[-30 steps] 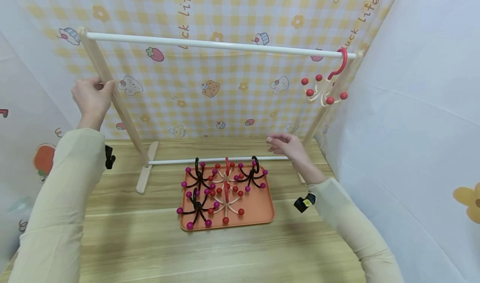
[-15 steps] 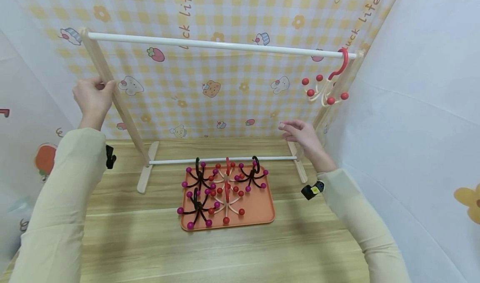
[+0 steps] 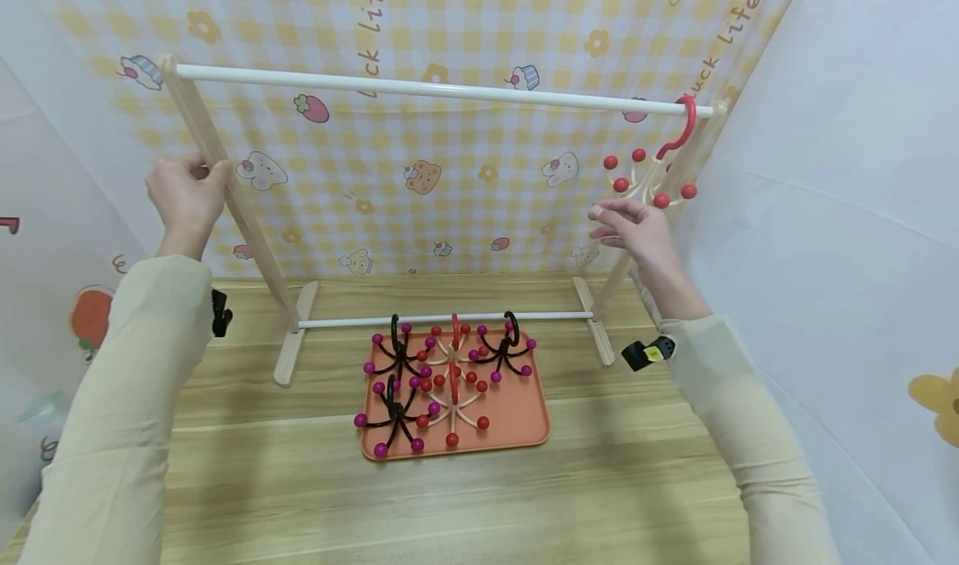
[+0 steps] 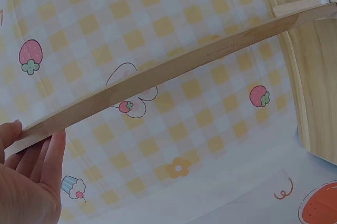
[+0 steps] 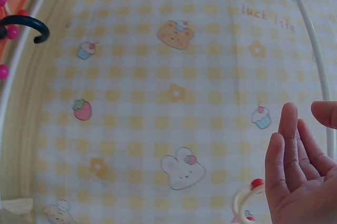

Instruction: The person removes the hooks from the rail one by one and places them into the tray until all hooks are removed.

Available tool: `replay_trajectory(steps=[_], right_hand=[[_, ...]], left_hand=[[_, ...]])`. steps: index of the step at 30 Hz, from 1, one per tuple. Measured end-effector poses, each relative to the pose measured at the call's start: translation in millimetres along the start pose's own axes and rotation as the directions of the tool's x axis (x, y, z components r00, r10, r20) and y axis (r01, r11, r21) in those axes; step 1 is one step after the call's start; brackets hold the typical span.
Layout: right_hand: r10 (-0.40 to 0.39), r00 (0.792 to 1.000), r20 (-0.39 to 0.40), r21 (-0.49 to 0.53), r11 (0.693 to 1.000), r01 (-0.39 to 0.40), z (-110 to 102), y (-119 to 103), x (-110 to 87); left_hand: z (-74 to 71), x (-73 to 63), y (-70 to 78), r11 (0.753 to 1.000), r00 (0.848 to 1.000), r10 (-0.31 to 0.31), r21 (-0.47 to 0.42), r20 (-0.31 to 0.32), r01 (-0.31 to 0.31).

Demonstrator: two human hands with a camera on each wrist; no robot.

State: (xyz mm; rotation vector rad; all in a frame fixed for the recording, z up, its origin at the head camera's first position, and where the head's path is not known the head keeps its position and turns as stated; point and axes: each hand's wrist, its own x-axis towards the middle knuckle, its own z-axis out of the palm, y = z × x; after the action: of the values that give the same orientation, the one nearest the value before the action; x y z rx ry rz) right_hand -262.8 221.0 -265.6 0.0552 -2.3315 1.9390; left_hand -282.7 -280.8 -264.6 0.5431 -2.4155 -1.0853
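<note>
My left hand [image 3: 186,197] grips the left wooden post [image 3: 250,236] of a hanging rack partway up; in the left wrist view, the thumb and fingers pinch its edges. My right hand [image 3: 640,236], fingers relaxed and holding nothing, is raised at the rack's right side. Just above it, a cream hanger with a red hook [image 3: 686,128] and red ball tips hangs from the white top rail [image 3: 449,91]. The hand overlaps its lower arms in the head view. In the right wrist view, part of a cream arm [image 5: 236,199] shows beside the fingers.
An orange tray [image 3: 520,422] on the wooden table bears several similar hangers, some black with magenta balls [image 3: 395,411], some cream with red balls [image 3: 453,408]. Behind it runs the white lower rail [image 3: 554,316]. A checked cloth [image 3: 464,190] hangs at the back.
My right hand has risen and moved right, from above the lower rail up to just below the hanging hanger. The left hand stays on the post.
</note>
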Motion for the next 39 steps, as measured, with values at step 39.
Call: replay_trajectory(steps=[39], right_hand=[[-0.263, 0.849, -0.458, 0.098, 0.934, 0.343, -59.6, -56.2, 31.4]], left_hand=[[-1.3, -1.2, 1.2, 1.000, 1.000, -0.008, -0.004, 0.009, 0.008]])
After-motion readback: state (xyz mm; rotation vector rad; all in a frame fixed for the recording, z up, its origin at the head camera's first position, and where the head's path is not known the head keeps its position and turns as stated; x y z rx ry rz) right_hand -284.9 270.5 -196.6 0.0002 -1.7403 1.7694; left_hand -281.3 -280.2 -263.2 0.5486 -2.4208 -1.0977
